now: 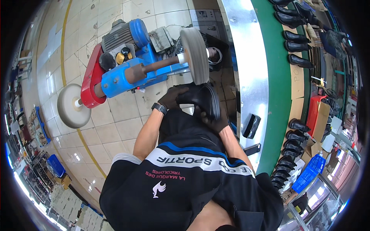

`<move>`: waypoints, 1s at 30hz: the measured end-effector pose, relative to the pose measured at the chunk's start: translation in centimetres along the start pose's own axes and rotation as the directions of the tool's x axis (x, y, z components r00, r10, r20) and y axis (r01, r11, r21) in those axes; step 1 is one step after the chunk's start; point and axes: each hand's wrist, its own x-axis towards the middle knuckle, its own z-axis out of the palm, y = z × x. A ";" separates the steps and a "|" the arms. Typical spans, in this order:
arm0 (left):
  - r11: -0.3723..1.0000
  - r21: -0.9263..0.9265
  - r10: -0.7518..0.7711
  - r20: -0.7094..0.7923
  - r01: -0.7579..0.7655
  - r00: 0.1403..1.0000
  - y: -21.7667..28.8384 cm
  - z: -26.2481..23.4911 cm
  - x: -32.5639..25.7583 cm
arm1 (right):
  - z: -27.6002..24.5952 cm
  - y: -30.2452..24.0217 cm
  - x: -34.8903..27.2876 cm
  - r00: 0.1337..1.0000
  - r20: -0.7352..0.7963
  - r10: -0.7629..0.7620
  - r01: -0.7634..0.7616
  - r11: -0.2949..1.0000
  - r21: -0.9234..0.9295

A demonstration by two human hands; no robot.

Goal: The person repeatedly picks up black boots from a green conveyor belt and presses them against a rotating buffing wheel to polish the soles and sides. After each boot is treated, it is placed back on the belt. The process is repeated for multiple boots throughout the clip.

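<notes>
A shiny black leather shoe [199,95] is held up between my hands, just below the grey buffing wheel [195,57]. Its upper appears to meet the wheel's lower edge, though I cannot tell whether they touch. My left hand [172,97], in a dark glove, is closed on the shoe's left end. On the near right side, my gloved right hand [213,120] grips it by the sole edge. The shoe hides part of the fingers of both hands.
The wheel's shaft belongs to a blue polishing machine [119,79] with a motor [122,34], red belt guard [91,79] and second, white wheel [73,106]. A metal-edged green bench [279,96] runs along my right, with a black block [251,126] and several black shoes [296,36].
</notes>
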 end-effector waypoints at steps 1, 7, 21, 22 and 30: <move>0.886 0.413 0.199 0.073 -0.211 0.977 -0.3 -1.1 0.0 | 1.2 0.0 0.3 0.989 -0.088 -0.119 0.082 0.936 -0.343; 0.816 0.519 0.208 0.147 -0.255 0.967 -2.0 -3.3 0.1 | -2.7 -2.8 3.1 0.696 0.219 -0.684 0.224 -0.083 -0.971; 0.619 0.785 -0.119 0.127 -0.026 0.985 -1.6 -4.6 -1.4 | -4.9 -2.5 7.8 0.822 0.382 -0.421 0.299 -0.251 -0.921; 0.635 0.772 -0.135 0.100 0.008 0.986 -1.2 -4.3 -1.5 | -4.4 -2.7 8.0 0.827 0.369 -0.425 0.291 -0.237 -0.927; 0.786 0.618 -0.061 0.025 0.033 0.998 -0.6 -1.1 -3.3 | -5.5 -1.7 7.5 0.834 0.229 -0.502 0.286 0.039 -0.957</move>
